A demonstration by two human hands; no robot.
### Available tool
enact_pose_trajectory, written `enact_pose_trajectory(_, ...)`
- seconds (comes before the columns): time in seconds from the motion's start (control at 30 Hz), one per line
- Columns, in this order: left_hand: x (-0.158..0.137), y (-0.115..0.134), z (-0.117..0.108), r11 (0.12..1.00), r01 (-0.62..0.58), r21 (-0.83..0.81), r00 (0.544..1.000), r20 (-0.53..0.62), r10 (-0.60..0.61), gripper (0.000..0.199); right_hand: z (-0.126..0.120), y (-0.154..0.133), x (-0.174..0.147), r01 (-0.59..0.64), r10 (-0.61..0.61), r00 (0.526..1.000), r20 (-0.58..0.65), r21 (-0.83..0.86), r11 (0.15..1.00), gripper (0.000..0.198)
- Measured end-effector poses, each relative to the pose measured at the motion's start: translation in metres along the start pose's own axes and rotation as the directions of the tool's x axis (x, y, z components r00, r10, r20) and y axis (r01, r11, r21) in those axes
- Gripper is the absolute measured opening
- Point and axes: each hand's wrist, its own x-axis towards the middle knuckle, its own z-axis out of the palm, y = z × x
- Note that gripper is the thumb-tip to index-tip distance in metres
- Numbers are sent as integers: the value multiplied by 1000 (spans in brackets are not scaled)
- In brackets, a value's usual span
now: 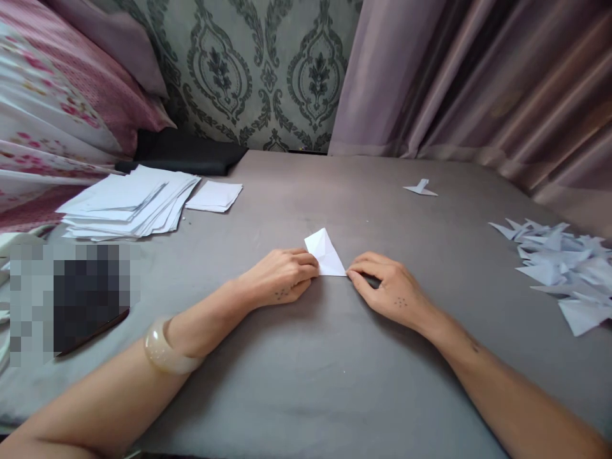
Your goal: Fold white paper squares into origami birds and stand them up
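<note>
Between two bare hands, near the middle of a grey surface (306,370), I see a small piece of folded white paper (329,255). One point of it is turned away from the person, a straight edge faces them, and crease lines run down from the tip. From where I stand, the left hand (282,274) has its grip on the paper's left side, fingers bunched and covering that edge. The right hand (389,280) pinches the paper's near right corner, thumb and forefinger meeting at the very tip. A pale bangle (160,350) rings the left forearm.

Off to the person's left lies a thick, uneven stack of white sheets (129,204), with a smaller stack of paper (217,196) just beside it and a black item (186,151) behind. Nearer the person on that side, something dark (88,299) is blurred over. To the right, a heap of pointed paper shapes (559,255) spreads toward the edge of view, while a single folded shape (421,188) sits well apart from it, farther back, near the mauve curtain (406,70).
</note>
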Motion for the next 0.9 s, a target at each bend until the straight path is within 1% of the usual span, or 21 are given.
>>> enact_pose_trajectory(0.07,-1,-2,6,1000,5,29,998,-69,-3,29,7,1,5,-100,106,993,-49,115,988,18)
enact_pose_trajectory(0.13,-2,-3,10,999,14,52,991,-132,-7,29,13,1,10,-156,171,981,-88,158,975,21)
enact_pose_trajectory(0.2,-2,-3,12,998,16,64,986,-165,-5,29,18,-1,13,-174,192,977,-96,162,971,25)
enact_pose_trajectory(0.3,-2,-1,12,999,16,52,985,-172,-7,29,23,-4,15,-160,176,980,-87,168,973,22)
enact_pose_trajectory(0.37,-1,0,10,999,44,27,973,-228,-37,28,23,-7,15,-109,128,987,-99,172,979,19)
enact_pose_trajectory(0.4,0,1,8,997,74,17,956,-287,-66,29,21,-8,15,-68,88,989,-123,161,985,19)
enact_pose_trajectory(0.43,1,1,7,992,125,10,922,-370,-112,30,19,-9,16,-15,35,987,-155,131,991,18)
enact_pose_trajectory(0.47,1,1,5,982,190,21,873,-460,-159,34,16,-9,17,43,-28,978,-205,72,996,17)
enact_pose_trajectory(0.5,2,0,4,969,244,49,831,-526,-182,39,13,-10,19,88,-91,961,-260,-23,996,17)
enact_pose_trajectory(0.53,2,-2,3,955,282,92,806,-562,-184,44,10,-9,22,131,-167,943,-287,-141,981,19)
enact_pose_trajectory(0.57,1,-3,2,944,295,146,804,-572,-163,45,8,-8,24,167,-236,928,-288,-247,955,21)
enact_pose_trajectory(0.6,1,-4,2,938,281,201,822,-555,-127,40,6,-7,27,205,-297,919,-258,-331,921,24)
enact_pose_trajectory(0.63,0,-5,2,935,248,254,849,-521,-84,32,5,-5,29,249,-353,909,-223,-389,887,26)
enact_pose_trajectory(0.67,0,-6,2,935,191,299,891,-453,-37,21,5,-3,30,287,-392,901,-185,-424,859,29)
enact_pose_trajectory(0.7,0,-7,3,935,142,326,914,-406,2,16,7,-1,30,315,-412,901,-137,-446,838,30)
enact_pose_trajectory(0.73,0,-7,3,934,105,342,938,-345,20,17,9,1,29,337,-419,904,-87,-458,823,30)
enact_pose_trajectory(0.77,0,-6,4,937,58,345,961,-273,41,19,11,3,27,341,-414,909,-58,-467,815,31)
enact_pose_trajectory(0.8,0,-5,4,943,27,331,974,-221,49,22,13,4,24,331,-392,919,-35,-469,819,31)
enact_pose_trajectory(0.87,1,-4,5,959,0,284,988,-146,43,26,17,5,16,266,-312,949,-36,-433,861,29)
enact_pose_trajectory(0.9,2,-3,5,965,4,261,991,-132,32,28,19,5,12,225,-264,963,-48,-394,891,27)
